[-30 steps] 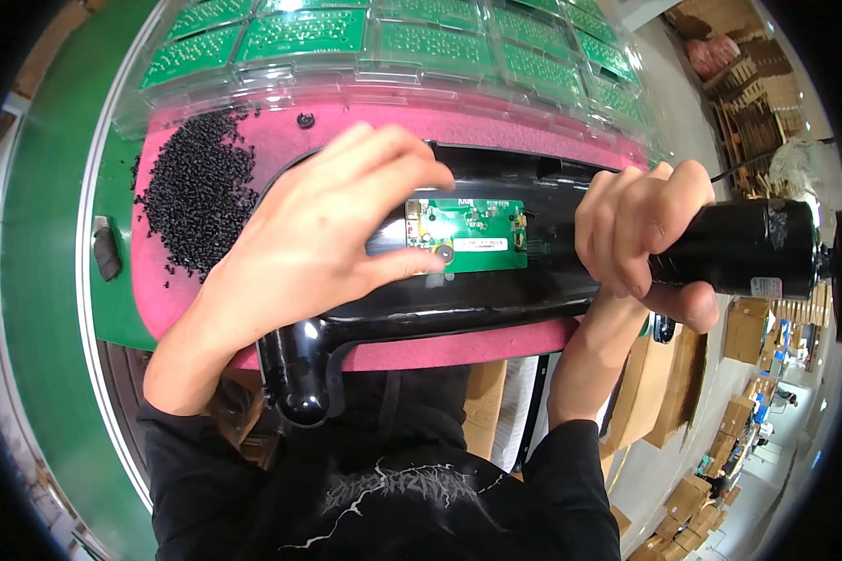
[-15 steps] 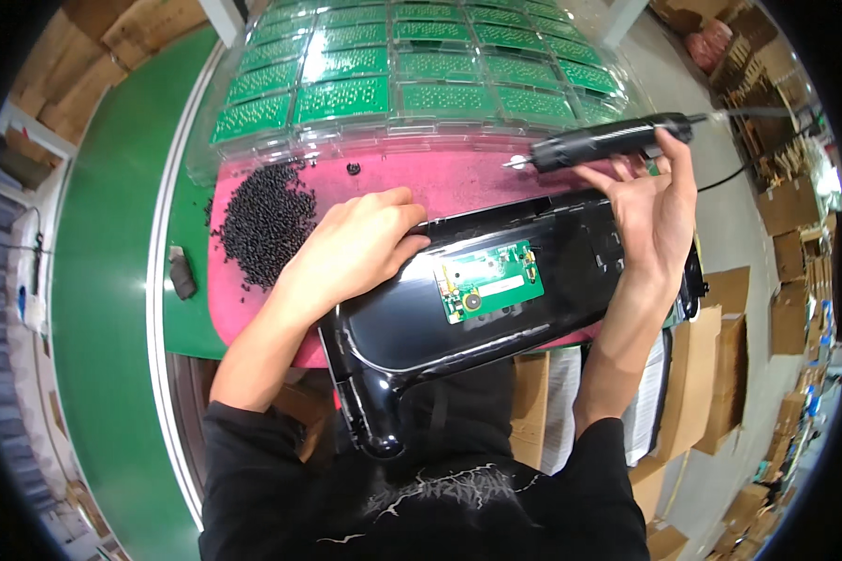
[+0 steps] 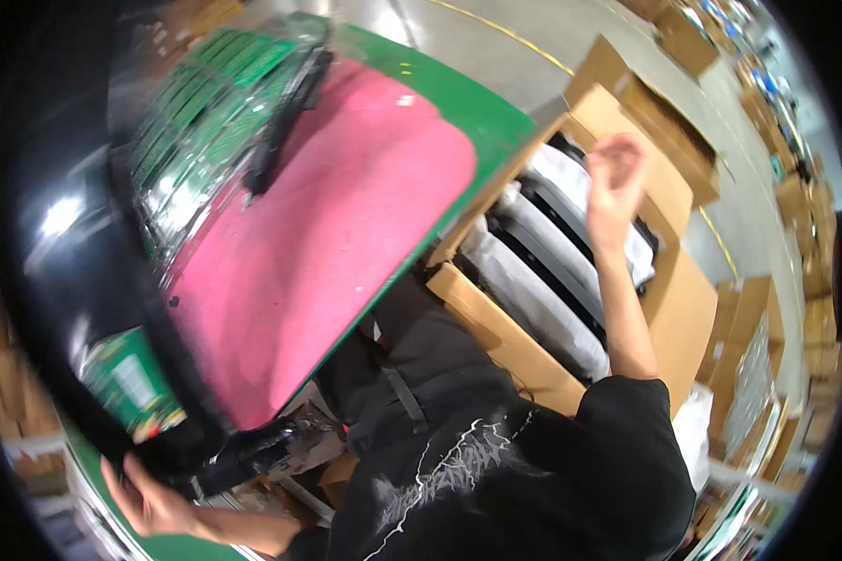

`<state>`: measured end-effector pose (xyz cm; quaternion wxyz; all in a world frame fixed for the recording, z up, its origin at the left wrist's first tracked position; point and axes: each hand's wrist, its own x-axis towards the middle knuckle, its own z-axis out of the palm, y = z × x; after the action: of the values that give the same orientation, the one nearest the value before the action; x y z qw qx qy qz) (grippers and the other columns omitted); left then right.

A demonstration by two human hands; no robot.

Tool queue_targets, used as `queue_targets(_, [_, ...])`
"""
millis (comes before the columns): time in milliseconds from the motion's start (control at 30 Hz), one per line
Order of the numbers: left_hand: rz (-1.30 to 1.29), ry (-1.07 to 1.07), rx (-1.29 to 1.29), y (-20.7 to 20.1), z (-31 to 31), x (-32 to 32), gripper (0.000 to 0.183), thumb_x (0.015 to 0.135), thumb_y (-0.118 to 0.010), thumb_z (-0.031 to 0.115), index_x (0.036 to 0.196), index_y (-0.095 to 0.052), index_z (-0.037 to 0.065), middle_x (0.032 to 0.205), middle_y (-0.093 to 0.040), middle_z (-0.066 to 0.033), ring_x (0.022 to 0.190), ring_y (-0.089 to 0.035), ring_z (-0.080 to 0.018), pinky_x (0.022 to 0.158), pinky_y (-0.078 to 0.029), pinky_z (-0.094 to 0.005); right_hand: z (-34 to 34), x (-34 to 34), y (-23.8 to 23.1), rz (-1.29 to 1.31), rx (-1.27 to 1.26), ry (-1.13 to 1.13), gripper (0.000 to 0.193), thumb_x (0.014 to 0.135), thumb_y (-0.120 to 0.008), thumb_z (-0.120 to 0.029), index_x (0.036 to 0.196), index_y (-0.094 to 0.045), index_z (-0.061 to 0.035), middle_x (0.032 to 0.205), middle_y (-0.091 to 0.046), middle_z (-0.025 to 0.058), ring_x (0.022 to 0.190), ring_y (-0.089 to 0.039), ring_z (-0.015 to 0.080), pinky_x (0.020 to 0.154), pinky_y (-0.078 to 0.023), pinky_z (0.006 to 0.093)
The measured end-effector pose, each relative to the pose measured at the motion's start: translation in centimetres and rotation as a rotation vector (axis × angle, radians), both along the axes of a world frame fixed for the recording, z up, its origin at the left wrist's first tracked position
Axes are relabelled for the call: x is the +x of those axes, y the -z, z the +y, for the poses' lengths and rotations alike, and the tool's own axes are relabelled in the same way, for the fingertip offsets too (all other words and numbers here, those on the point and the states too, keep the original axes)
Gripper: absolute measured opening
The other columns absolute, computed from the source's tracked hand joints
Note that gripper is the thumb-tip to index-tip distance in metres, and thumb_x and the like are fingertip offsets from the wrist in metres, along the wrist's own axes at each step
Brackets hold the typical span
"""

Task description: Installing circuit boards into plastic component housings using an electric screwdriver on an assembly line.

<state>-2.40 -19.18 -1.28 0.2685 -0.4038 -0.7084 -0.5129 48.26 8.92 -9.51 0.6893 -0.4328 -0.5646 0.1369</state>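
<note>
A glossy black plastic housing (image 3: 61, 271) stands large at the left, tilted and blurred, with a green circuit board (image 3: 126, 381) on its face. My left hand (image 3: 150, 500) grips its lower edge; part of the fingers is hidden behind it. To the right, my right hand (image 3: 617, 173) hangs raised over a cardboard box (image 3: 496, 337), its fingers loosely curled and apart, with nothing in them. Inside that box stand several black panels (image 3: 557, 276) with white foam sleeves (image 3: 533, 294) between them. A black electric screwdriver (image 3: 288, 126) lies at the pink mat's far side.
The pink mat (image 3: 318, 243) covers much of the green table (image 3: 491, 126). Clear plastic trays of green boards (image 3: 206, 103) stand at the back left, partly behind the housing. Another open carton (image 3: 655, 122) sits beyond the box, and further cartons (image 3: 748, 327) stand at the right.
The housing has moved from the mat's middle to the far left with my left hand. My right hand has let go of the screwdriver and moved over the box. The view has turned right.
</note>
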Motion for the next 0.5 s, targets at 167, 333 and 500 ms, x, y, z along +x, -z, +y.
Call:
queue_targets(167, [-0.878, 0.089, 0.488, 3.8, -12.3, -10.4, 0.045, 0.092, -0.059, 0.018, 0.128, -0.055, -0.010, 0.130, -0.057, -0.0253, 0.115, -0.059, -0.0367, 0.089, -0.053, -0.0434, -8.6, 9.8, 18.7, -0.657, -1.012, -0.060, 0.054, 0.081, -0.068, -0.014, 0.128, -0.044, 0.0002, 0.107, -0.061, 0.0249, 0.105, -0.060, 0.0424, 0.089, -0.050, 0.0477])
queue_targets(333, [-0.907, 0.450, 0.584, 0.2, -14.3, -7.0, 0.029, 0.081, -0.058, 0.014, 0.103, -0.055, -0.004, 0.105, -0.055, -0.0209, 0.097, -0.056, -0.0340, 0.076, -0.052, -0.0421, -16.7, 8.2, 27.1, -0.872, -1.355, 0.007, 0.078, 0.074, -0.074, -0.015, 0.140, -0.035, -0.0034, 0.135, -0.045, 0.0250, 0.124, -0.046, 0.0412, 0.101, -0.041, 0.0532])
queue_targets(500, [-1.084, 0.683, 0.572, 5.2, -20.9, -14.7, 0.040, 0.092, -0.060, 0.010, 0.128, -0.056, -0.006, 0.126, -0.059, -0.0206, 0.108, -0.061, -0.0303, 0.080, -0.055, -0.0313, -18.2, 6.0, 25.7, -0.914, -0.787, 0.089, 0.068, 0.070, -0.074, -0.007, 0.132, -0.048, -0.0009, 0.136, -0.043, 0.0170, 0.127, -0.041, 0.0362, 0.105, -0.038, 0.0456])
